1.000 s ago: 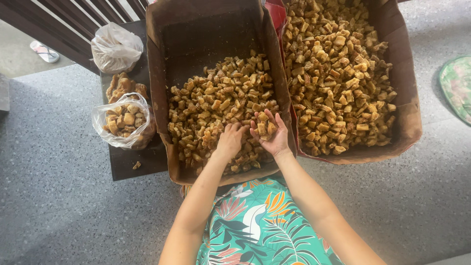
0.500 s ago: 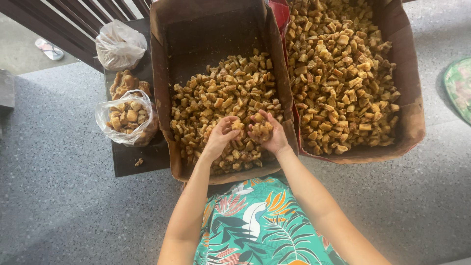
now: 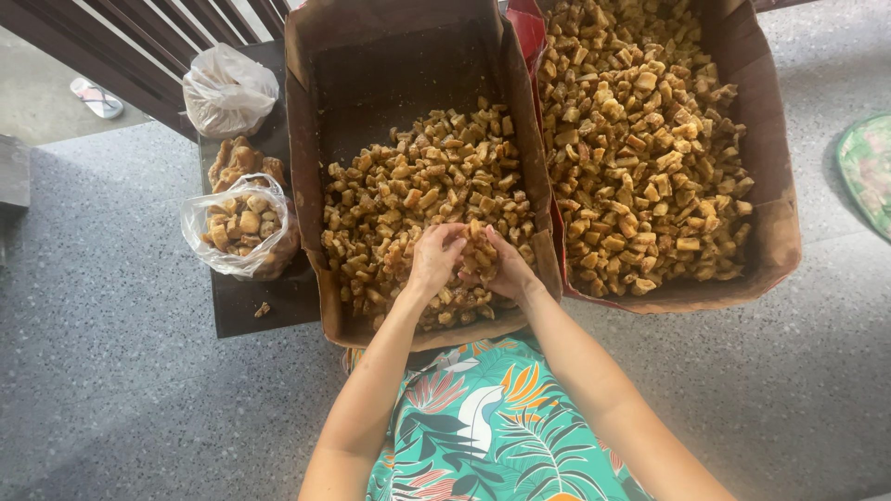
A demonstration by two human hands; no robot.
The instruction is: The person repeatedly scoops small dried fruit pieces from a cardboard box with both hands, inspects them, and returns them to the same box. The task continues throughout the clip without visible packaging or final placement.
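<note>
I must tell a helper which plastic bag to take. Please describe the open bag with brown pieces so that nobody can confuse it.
Start from the half-full cardboard box where both hands scoop brown chunks. On its left lies a dark board with two plastic bags. Take the open clear bag nearer the person, showing brown pieces inside; the white bag beyond it is closed.

The person wears a teal garment (image 3: 501, 436) printed with large tropical leaves in orange, pink and white; both arms are bare.
</note>
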